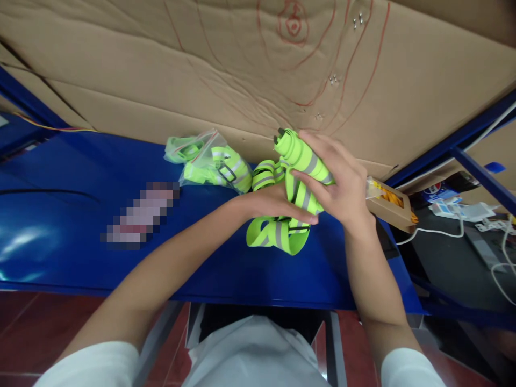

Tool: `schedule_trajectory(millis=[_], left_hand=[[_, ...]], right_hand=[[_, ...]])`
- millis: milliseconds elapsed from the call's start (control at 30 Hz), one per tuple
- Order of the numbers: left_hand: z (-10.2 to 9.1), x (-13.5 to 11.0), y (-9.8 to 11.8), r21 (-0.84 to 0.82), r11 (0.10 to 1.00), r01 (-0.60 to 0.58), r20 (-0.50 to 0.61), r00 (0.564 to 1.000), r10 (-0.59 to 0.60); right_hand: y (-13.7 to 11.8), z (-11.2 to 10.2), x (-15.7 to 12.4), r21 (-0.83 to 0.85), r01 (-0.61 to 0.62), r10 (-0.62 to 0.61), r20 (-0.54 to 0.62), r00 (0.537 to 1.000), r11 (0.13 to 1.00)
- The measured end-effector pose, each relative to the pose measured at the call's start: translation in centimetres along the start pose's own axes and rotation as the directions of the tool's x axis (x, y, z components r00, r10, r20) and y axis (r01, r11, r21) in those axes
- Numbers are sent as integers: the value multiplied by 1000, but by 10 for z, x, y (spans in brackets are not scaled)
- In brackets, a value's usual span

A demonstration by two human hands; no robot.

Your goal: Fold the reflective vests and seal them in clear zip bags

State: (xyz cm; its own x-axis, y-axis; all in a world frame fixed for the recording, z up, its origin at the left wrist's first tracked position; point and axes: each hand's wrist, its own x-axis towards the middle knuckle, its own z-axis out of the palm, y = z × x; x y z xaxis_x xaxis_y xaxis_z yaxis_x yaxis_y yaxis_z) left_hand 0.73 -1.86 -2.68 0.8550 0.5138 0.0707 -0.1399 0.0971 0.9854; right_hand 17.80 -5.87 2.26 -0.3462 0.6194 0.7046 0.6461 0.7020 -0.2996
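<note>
My right hand [342, 174] is closed round a thick roll of neon-yellow reflective strap [300, 153] with grey stripes, held tilted above the table. Dark ends stick out at the top of the roll. My left hand [276, 201] is just below it, thumb stretched along the loose strap loops, its other fingers mostly hidden behind the strap. A loop of the strap [278, 236] with a dark slider hangs below the left hand. Behind the left wrist lies more striped strap [264, 174].
Clear zip bags [215, 164] with yellow straps and a black buckle lie left of my hands on the blue table [226, 263]. A blurred-out item [141, 215] lies further left. Cardboard [201, 70] stands behind; a box with orange things [389, 201] is at right.
</note>
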Motion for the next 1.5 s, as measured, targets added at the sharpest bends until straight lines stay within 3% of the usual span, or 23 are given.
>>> schedule_trajectory(millis=[67,167,267,333,400,467,533,633,700,767,867,933,1000,1133,1267,1333,1400,1500], left_hand=[[-2,1,-1,69,997,21,-109,994,-13],[-18,-1,1,268,961,73,-113,993,-44],[-31,-7,12,436,891,129,-91,991,-99],[-30,-12,22,475,870,130,-59,991,-116],[-24,-17,31,498,863,84,-29,996,-81],[-17,-21,39,527,849,35,-26,999,-25],[-13,-25,44,551,834,14,-33,999,6],[-12,-30,50,556,831,-13,-15,1000,26],[-13,-32,53,566,823,-35,-28,998,61],[-13,-33,52,568,822,-31,-55,996,76],[-17,-29,46,532,847,-9,-49,998,41],[-21,-25,41,531,847,-26,-22,999,45],[-25,-22,35,531,844,-73,-10,996,92],[-30,-20,30,335,940,-66,-39,996,83],[-31,-17,27,143,990,-9,-41,999,15],[-29,-16,28,134,991,29,-64,998,-20],[-24,-17,32,165,983,83,-130,990,-61],[-17,-22,42,356,922,151,-253,965,-61]], right_hand=[[1,2,1,32,-135,137,-82,987,990],[3,2,2,185,-350,376,-127,918,918],[5,-1,3,395,-499,529,37,848,772],[6,-3,4,545,-577,587,179,789,608],[7,-3,5,649,-628,594,320,738,430],[7,-3,6,682,-654,568,411,713,328],[6,-2,6,657,-652,570,389,723,378],[1,-3,4,464,-536,550,119,826,705],[-3,-5,3,291,-392,420,-39,907,873],[-8,-9,2,184,-281,293,-45,955,942],[-13,-15,1,104,-223,204,165,965,969],[-15,-16,1,66,-212,183,307,934,975],[-16,-13,0,27,-229,204,365,908,973],[-14,2,1,64,-347,315,293,903,936],[-6,14,2,151,-469,421,267,867,870],[-3,15,2,154,-477,429,264,864,865],[-2,13,3,130,-429,395,226,891,894],[-5,6,4,92,-312,299,129,946,946]])
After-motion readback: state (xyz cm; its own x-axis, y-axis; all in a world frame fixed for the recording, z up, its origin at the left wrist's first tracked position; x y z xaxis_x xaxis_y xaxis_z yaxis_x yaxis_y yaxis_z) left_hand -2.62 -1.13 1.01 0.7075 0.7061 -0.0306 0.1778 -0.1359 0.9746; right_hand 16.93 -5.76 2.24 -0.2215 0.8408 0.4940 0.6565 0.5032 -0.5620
